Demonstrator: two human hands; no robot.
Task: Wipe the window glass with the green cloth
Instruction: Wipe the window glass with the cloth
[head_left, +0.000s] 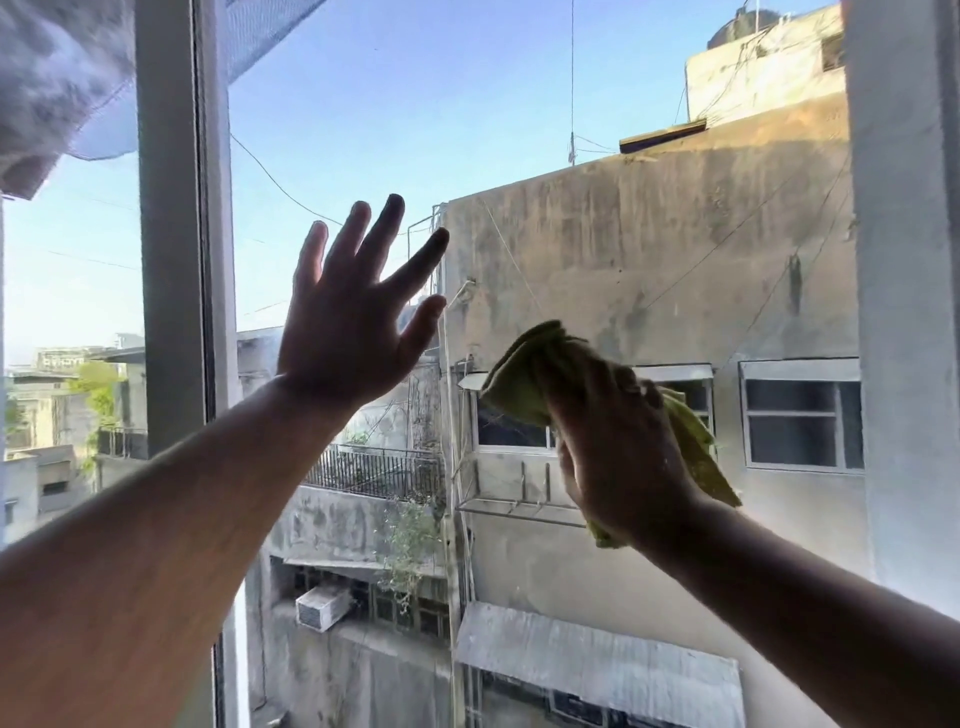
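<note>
The window glass (519, 130) fills the middle of the head view, with sky and grey buildings behind it. My right hand (618, 447) presses a crumpled green cloth (524, 374) against the pane at centre right; cloth ends stick out above and below the fingers. My left hand (348, 317) is raised flat at the glass to the left of the cloth, fingers spread, holding nothing.
A grey vertical window frame (176, 260) stands just left of my left hand. Another frame post (904, 312) bounds the pane on the right. A pale patterned curtain (57, 83) hangs at the top left corner.
</note>
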